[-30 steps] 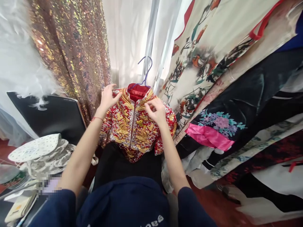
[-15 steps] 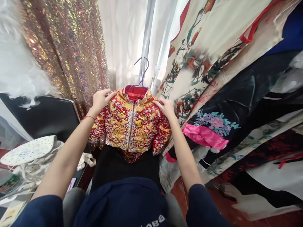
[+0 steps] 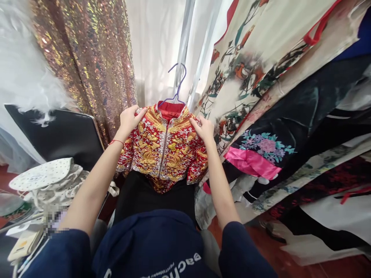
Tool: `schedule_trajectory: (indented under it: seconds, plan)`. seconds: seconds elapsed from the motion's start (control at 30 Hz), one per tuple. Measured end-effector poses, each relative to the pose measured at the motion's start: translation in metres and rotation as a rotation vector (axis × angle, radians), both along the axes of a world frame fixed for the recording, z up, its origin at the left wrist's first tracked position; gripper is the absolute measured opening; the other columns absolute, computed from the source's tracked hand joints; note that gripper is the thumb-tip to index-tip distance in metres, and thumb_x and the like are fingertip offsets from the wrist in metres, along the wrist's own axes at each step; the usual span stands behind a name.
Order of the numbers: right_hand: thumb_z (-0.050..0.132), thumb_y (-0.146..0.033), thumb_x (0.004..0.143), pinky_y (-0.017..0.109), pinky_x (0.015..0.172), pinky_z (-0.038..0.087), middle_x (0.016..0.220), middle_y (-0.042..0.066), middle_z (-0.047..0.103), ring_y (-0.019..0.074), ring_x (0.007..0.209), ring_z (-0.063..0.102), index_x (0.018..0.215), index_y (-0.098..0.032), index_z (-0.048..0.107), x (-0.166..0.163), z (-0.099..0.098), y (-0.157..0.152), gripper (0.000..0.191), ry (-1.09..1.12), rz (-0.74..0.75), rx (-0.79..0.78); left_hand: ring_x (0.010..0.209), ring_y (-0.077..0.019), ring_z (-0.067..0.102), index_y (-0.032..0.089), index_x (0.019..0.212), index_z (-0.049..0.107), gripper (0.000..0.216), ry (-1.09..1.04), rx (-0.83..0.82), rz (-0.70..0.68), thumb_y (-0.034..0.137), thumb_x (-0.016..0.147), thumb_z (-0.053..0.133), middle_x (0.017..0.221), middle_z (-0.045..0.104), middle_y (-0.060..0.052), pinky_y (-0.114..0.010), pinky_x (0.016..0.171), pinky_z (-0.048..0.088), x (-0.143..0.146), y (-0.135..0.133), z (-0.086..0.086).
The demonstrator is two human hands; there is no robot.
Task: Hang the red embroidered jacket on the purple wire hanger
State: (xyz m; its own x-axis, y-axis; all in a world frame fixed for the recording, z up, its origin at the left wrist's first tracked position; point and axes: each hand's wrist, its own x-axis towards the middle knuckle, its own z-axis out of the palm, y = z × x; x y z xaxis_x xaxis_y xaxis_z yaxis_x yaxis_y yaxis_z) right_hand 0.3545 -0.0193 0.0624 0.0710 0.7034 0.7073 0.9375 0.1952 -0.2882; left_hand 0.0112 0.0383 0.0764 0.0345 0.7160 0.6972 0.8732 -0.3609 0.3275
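Note:
A short red jacket [image 3: 165, 143] with gold and silver embroidery lies front up over my black-clad lap. Its stand collar is lined in red, and a line of closure runs down the middle. A purple wire hanger [image 3: 179, 87] sits inside it, the hook rising above the collar. My left hand [image 3: 130, 117] grips the jacket at the shoulder on the left, thumb on top. My right hand [image 3: 203, 125] pinches the opposite shoulder in the same way. The fingers beneath the cloth are hidden on both sides.
Hanging garments [image 3: 261, 96] crowd the right side. A sequined cloth [image 3: 89, 58] and white feathers [image 3: 31, 65] hang at the left, above a black chair back [image 3: 58, 131]. A polka-dot fabric bag [image 3: 49, 177] lies at lower left. White curtains [image 3: 156, 42] are behind.
Both hands keep hold of the jacket's shoulders. Jacket, hanger and hands sit slightly higher and further right in the view; the surroundings have shifted too.

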Motion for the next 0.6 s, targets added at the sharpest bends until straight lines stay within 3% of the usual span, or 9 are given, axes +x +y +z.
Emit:
schedule_trajectory:
  seconds: [0.23, 0.6]
  plan:
    - [0.043, -0.060, 0.101, 0.032, 0.068, 0.034, 0.073, 0.007, 0.061, 0.0226, 0.072, 0.058, 0.077, -0.022, 0.054, -0.015, -0.014, -0.001, 0.046, -0.008, -0.141, 0.112, 0.072, -0.0193, 0.050, 0.022, 0.074, 0.047, 0.037, -0.002, 0.034, 0.003, 0.050, 0.098, 0.053, 0.075, 0.056, -0.003, -0.030, 0.067, 0.027, 0.000, 0.001, -0.003]
    - [0.039, -0.056, 0.101, 0.034, 0.077, 0.042, 0.076, 0.007, 0.060, 0.0223, 0.077, 0.058, 0.078, -0.021, 0.055, -0.016, -0.019, 0.001, 0.045, 0.043, -0.125, 0.144, 0.066, -0.0169, 0.041, 0.022, 0.070, 0.032, 0.045, -0.013, 0.067, -0.010, 0.050, 0.097, 0.053, 0.069, 0.048, -0.001, -0.031, 0.064, 0.025, -0.001, 0.000, -0.006]
